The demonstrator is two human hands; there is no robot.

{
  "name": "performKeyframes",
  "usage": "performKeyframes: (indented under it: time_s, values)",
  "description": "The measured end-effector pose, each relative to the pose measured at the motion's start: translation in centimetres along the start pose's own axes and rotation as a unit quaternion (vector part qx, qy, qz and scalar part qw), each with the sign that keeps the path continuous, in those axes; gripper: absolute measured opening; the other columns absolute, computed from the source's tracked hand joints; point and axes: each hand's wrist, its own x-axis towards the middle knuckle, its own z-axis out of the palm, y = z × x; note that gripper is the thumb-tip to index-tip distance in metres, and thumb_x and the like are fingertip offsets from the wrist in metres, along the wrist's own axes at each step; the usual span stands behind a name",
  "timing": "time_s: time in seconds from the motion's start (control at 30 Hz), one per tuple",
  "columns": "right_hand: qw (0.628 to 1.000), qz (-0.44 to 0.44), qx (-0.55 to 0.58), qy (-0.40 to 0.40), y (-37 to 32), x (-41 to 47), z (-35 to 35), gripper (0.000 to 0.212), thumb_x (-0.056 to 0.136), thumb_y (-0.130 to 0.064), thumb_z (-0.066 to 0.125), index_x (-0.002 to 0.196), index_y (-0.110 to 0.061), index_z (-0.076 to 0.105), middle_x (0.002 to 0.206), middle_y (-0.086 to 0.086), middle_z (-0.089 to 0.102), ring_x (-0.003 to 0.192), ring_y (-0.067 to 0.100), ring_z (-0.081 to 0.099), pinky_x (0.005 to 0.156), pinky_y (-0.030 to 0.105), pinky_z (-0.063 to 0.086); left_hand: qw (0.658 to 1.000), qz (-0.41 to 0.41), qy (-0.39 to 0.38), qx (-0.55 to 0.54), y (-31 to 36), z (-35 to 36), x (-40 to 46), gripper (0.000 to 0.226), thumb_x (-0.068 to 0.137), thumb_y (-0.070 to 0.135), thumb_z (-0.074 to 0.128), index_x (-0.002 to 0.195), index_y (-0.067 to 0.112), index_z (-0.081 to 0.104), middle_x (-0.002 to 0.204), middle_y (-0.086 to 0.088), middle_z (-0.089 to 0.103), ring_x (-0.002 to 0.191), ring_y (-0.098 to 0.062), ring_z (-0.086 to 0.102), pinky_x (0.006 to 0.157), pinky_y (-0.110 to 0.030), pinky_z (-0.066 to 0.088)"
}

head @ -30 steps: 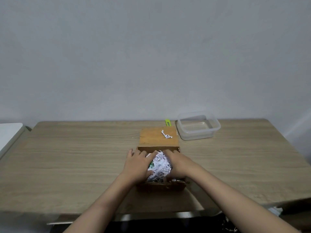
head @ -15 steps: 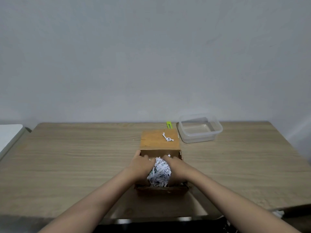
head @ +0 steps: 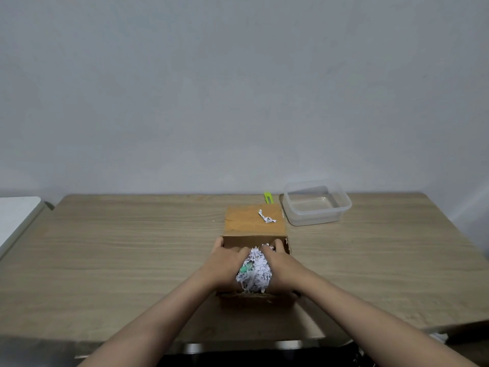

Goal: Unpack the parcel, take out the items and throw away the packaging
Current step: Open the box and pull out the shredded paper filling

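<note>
An open brown cardboard box [head: 255,300] stands on the wooden table near its front edge, its lid flap [head: 250,221] folded back flat. A wad of white shredded paper [head: 255,272] fills the box. My left hand [head: 225,263] and my right hand [head: 280,266] are both inside the box, pressed against the two sides of the wad and gripping it. Something green [head: 246,267] peeks out of the shreds by my left hand; I cannot tell what it is. One loose paper scrap [head: 266,216] lies on the flap.
An empty clear plastic container [head: 316,202] sits at the back right of the box. A lime-green cutter [head: 268,197] lies behind the flap. The table [head: 119,255] stands against a grey wall. A white surface [head: 16,215] adjoins at the far left.
Both hands have pushed deeper into the box and closed around the shredded paper, squeezing it into a tighter wad. The green thing shows again after being covered.
</note>
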Motion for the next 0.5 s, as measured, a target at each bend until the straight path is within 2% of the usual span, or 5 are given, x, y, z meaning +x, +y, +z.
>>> performKeyframes:
  time_s: [0.1, 0.2, 0.33, 0.43, 0.5]
  values:
    - [1.000, 0.010, -0.003, -0.009, -0.1, 0.3, 0.0, 0.071, 0.063, -0.044, 0.078, 0.113, -0.015, 0.036, 0.120, 0.009, 0.029, 0.104, 0.028, 0.050, 0.082, 0.032, 0.045, 1.000, 0.000, -0.009, 0.003, 0.1, -0.4, -0.2, 0.065, 0.072, 0.047, 0.066, 0.125, 0.017, 0.040, 0.110, -0.005, 0.058, 0.099, -0.027, 0.058, 0.104, -0.044, 0.016]
    - [1.000, 0.011, -0.005, -0.014, -0.1, 0.5, 0.1, 0.073, 0.059, -0.043, 0.079, 0.111, -0.014, 0.036, 0.119, 0.011, 0.031, 0.106, 0.027, 0.047, 0.084, 0.032, 0.046, 1.000, -0.002, -0.017, -0.009, 0.3, -0.7, -0.2, 0.067, 0.073, 0.052, 0.064, 0.125, 0.017, 0.041, 0.111, -0.005, 0.058, 0.101, -0.027, 0.058, 0.104, -0.045, 0.017]
    - [1.000, 0.000, -0.011, 0.002, 0.0, 0.4, 0.3, 0.080, 0.057, -0.036, 0.084, 0.114, -0.012, 0.033, 0.117, 0.009, 0.034, 0.104, 0.026, 0.050, 0.081, 0.030, 0.044, 0.999, 0.003, 0.000, -0.031, 0.3, -0.7, -0.3, 0.065, 0.068, 0.056, 0.061, 0.118, 0.017, 0.043, 0.108, -0.003, 0.060, 0.099, -0.024, 0.057, 0.094, -0.041, 0.024]
    - [0.999, -0.019, 0.007, 0.030, 0.3, 0.4, 0.7, 0.080, 0.054, -0.037, 0.084, 0.111, -0.012, 0.033, 0.108, 0.005, 0.034, 0.102, 0.023, 0.047, 0.082, 0.033, 0.046, 0.997, 0.003, 0.012, -0.071, 0.3, -1.0, -0.5, 0.080, 0.057, 0.066, 0.047, 0.120, 0.018, 0.042, 0.110, -0.002, 0.059, 0.101, -0.022, 0.055, 0.089, -0.036, 0.024]
    - [0.998, -0.021, 0.041, 0.050, 0.4, 0.3, 0.6, 0.079, 0.052, -0.036, 0.083, 0.109, -0.014, 0.033, 0.106, 0.003, 0.033, 0.100, 0.020, 0.046, 0.083, 0.034, 0.048, 0.994, 0.002, 0.026, -0.109, 0.1, -1.1, -0.7, 0.082, 0.058, 0.063, 0.054, 0.125, 0.018, 0.039, 0.115, -0.002, 0.056, 0.102, -0.020, 0.053, 0.087, -0.033, 0.024]
